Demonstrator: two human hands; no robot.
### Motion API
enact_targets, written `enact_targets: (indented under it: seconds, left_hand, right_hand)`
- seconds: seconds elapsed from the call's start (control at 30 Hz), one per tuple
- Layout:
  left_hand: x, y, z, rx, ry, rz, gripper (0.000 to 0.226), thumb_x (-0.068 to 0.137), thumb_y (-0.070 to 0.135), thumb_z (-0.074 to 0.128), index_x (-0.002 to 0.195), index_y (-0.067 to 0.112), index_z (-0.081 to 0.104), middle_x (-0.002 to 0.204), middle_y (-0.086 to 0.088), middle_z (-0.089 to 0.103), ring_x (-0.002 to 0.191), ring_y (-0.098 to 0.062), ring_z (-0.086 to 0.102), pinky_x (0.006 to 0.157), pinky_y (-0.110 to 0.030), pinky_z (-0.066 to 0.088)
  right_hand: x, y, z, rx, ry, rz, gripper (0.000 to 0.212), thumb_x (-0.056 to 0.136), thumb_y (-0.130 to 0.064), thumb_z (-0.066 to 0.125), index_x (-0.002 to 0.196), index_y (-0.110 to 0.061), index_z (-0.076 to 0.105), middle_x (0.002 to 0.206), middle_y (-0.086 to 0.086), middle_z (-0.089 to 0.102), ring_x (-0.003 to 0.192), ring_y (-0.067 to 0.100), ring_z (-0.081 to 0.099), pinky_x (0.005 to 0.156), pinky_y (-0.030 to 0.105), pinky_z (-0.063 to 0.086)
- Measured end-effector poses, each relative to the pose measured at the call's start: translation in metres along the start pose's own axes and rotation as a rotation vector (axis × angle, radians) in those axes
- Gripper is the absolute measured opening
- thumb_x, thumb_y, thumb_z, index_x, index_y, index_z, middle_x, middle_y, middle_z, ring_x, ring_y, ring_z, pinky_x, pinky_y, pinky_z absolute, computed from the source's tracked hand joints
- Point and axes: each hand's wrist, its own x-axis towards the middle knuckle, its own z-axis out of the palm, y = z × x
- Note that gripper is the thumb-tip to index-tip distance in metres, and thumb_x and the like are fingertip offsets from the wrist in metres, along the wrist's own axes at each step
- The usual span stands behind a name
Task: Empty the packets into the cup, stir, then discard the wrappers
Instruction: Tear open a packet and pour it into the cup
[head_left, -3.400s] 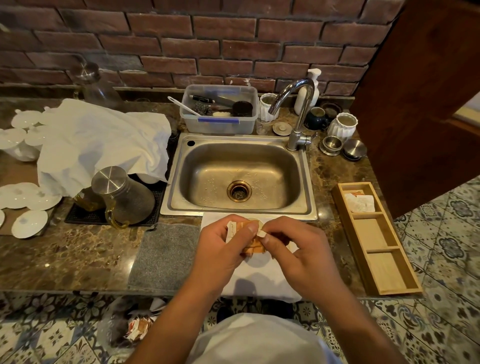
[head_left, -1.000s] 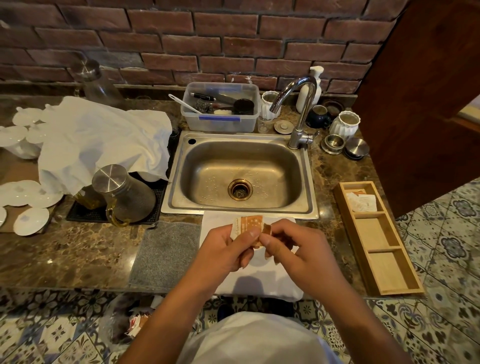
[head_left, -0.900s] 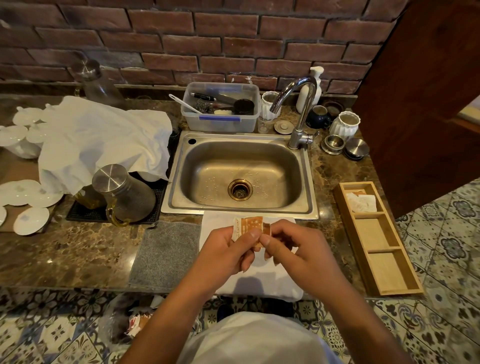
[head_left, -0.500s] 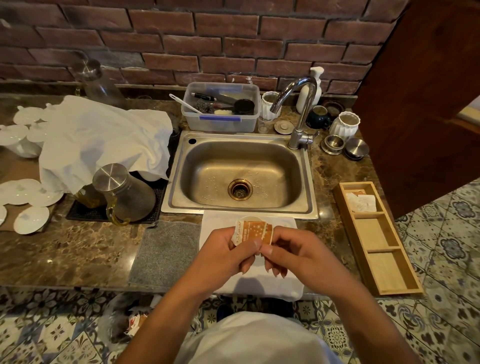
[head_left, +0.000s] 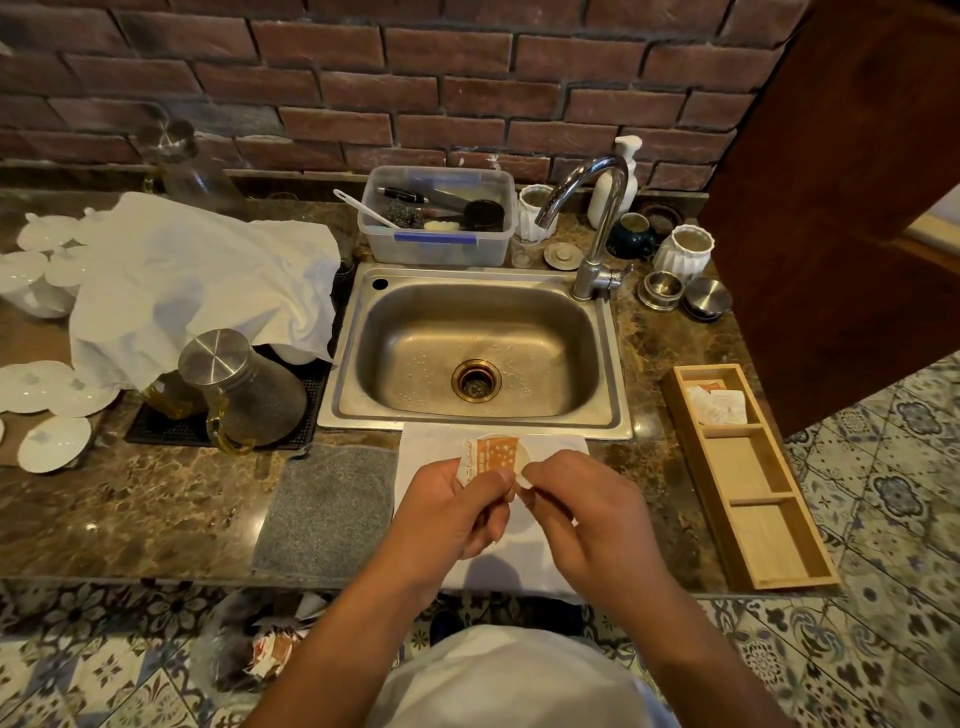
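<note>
A few seconds ago the small orange-and-white paper packet (head_left: 491, 458) was bunched low between my hands, mostly hidden by my fingers. Now it stands upright above them, its printed orange face open to view. My left hand (head_left: 451, 512) pinches its lower left edge and my right hand (head_left: 582, 512) its lower right corner, thumbs meeting just beneath it.

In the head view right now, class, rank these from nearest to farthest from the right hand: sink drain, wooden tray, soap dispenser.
From the right hand:
1. Sink drain, just beyond it.
2. Wooden tray, to its right.
3. Soap dispenser, far back by the wall.
</note>
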Motion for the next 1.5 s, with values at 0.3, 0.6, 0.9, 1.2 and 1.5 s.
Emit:
enact_targets:
  seconds: [0.3,0.6,0.9,1.2,1.5]
  left_hand:
    - [-0.003,0.000,-0.004,-0.015,-0.050,0.027,0.027,0.086,0.042,0.069,0.072,0.018,0.071,0.051,-0.006,0.058,0.037,-0.010,0.038,0.038,-0.015,0.029]
    - [-0.007,0.007,-0.007,0.052,-0.182,0.031,0.031,0.090,0.040,0.063,0.066,0.021,0.068,0.050,-0.001,0.056,0.039,-0.005,0.041,0.042,-0.014,0.030]
    - [-0.004,0.002,-0.007,-0.078,-0.143,-0.032,0.032,0.093,0.023,0.061,0.063,0.011,0.062,0.039,0.000,0.044,0.030,-0.007,0.028,0.036,-0.017,0.026]
    - [0.003,0.003,-0.006,-0.306,-0.058,-0.128,0.029,0.095,0.020,0.059,0.068,0.011,0.058,0.043,0.000,0.041,0.030,-0.007,0.029,0.034,-0.017,0.017]
    - [0.001,0.001,-0.006,-0.410,-0.257,-0.119,0.031,0.102,0.030,0.055,0.078,0.010,0.057,0.052,-0.004,0.040,0.036,-0.009,0.030,0.035,-0.019,0.026]
  right_hand:
    - [0.005,-0.007,-0.011,0.706,-0.199,0.432,0.016,0.095,-0.035,0.061,0.088,-0.023,0.069,0.077,0.003,0.074,0.065,0.014,0.068,0.062,0.027,0.054]
    - [0.007,-0.011,-0.015,0.844,-0.276,0.471,0.019,0.092,-0.037,0.064,0.093,-0.019,0.070,0.080,0.010,0.073,0.068,0.023,0.067,0.062,0.042,0.054]
    - [0.010,-0.009,-0.013,0.484,-0.185,0.219,0.010,0.097,-0.010,0.066,0.097,-0.016,0.075,0.083,-0.007,0.074,0.074,0.017,0.068,0.066,0.032,0.056]
    - [0.012,-0.017,0.002,0.856,0.209,0.587,0.018,0.093,-0.021,0.060,0.078,-0.015,0.068,0.071,0.006,0.070,0.061,0.014,0.062,0.054,0.025,0.051]
    - [0.004,0.046,-0.004,0.852,0.108,0.827,0.025,0.098,-0.021,0.066,0.079,-0.010,0.076,0.069,0.010,0.071,0.054,0.014,0.059,0.050,0.024,0.051]
